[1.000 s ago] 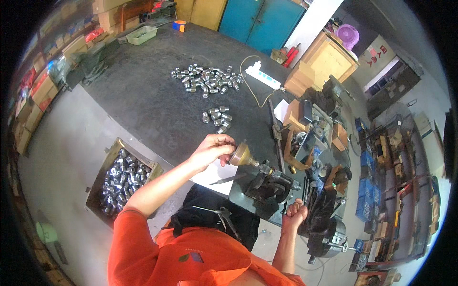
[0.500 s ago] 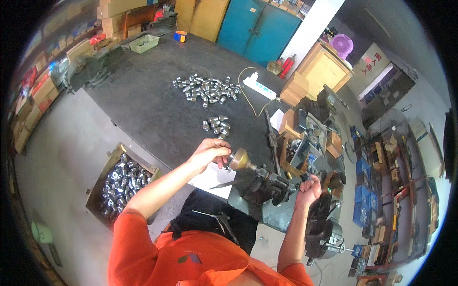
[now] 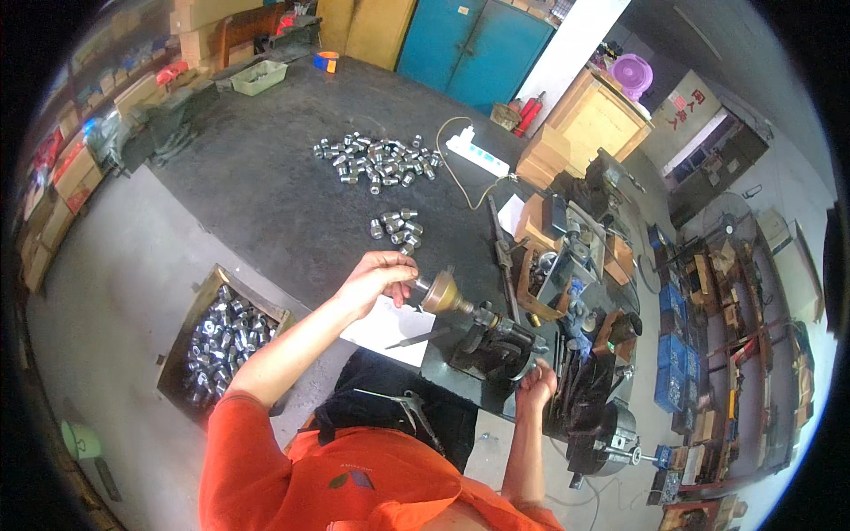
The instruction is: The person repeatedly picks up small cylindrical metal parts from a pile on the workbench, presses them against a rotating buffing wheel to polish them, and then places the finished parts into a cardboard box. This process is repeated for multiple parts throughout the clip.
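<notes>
A dark hand-cranked bench device with a brass-coloured cup on its spindle stands at the near edge of the table. My left hand is closed around a shiny metal fitting, whose end meets the cup; the fingers cover most of it. On the device's other side, my right hand is closed at the crank handle, which its fingers largely hide. Beyond my left hand lies a small group of metal fittings, with a larger heap of fittings farther back.
A box of metal fittings stands low at the left. White paper lies beside the device. Tools and parts boxes crowd the table's right side. A white power strip with a cord sits farther back.
My right hand has swung down and to the left around the crank. My left hand stays at the cup with the fitting. The whole view has shifted slightly.
</notes>
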A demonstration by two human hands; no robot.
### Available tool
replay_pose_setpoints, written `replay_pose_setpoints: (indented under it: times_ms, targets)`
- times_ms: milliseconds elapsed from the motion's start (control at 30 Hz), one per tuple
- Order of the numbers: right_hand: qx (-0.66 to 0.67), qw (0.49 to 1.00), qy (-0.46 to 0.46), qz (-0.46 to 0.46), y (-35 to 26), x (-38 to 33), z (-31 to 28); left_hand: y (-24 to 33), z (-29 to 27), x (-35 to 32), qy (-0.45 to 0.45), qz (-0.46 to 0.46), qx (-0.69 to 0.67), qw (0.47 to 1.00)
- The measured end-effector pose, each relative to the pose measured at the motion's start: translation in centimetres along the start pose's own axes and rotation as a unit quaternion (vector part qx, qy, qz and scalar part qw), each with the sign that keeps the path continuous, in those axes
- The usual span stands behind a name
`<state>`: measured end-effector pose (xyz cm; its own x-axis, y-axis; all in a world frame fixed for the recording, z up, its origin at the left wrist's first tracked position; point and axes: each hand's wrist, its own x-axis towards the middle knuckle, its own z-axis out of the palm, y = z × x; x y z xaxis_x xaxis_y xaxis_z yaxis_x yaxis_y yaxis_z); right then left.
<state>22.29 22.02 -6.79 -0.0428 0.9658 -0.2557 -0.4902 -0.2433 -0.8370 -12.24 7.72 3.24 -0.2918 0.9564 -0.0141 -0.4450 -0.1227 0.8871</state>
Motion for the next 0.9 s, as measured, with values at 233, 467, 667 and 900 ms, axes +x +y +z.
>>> replay_pose_setpoints:
  times_ms: [233,467,667,900]
  targets:
    - [-0.093,0.984,-0.043,-0.143,-3.9,4.8,6.2,1.5,-2.5,-2.6,0.091,0.037,0.096,0.99]
    - [0.013,0.941,-0.2,-0.271,-7.7,-1.8,6.8,1.4,-12.3,-14.4,0.261,-0.028,0.333,0.905]
    - [0.037,0.961,-0.212,-0.173,-5.4,-5.5,2.3,-1.2,-18.9,-24.8,0.261,-0.177,0.744,0.589]
    - [0.034,0.994,-0.079,-0.064,0.2,-1.1,-0.3,2.7,-10.6,-14.0,0.215,0.035,0.757,0.616]
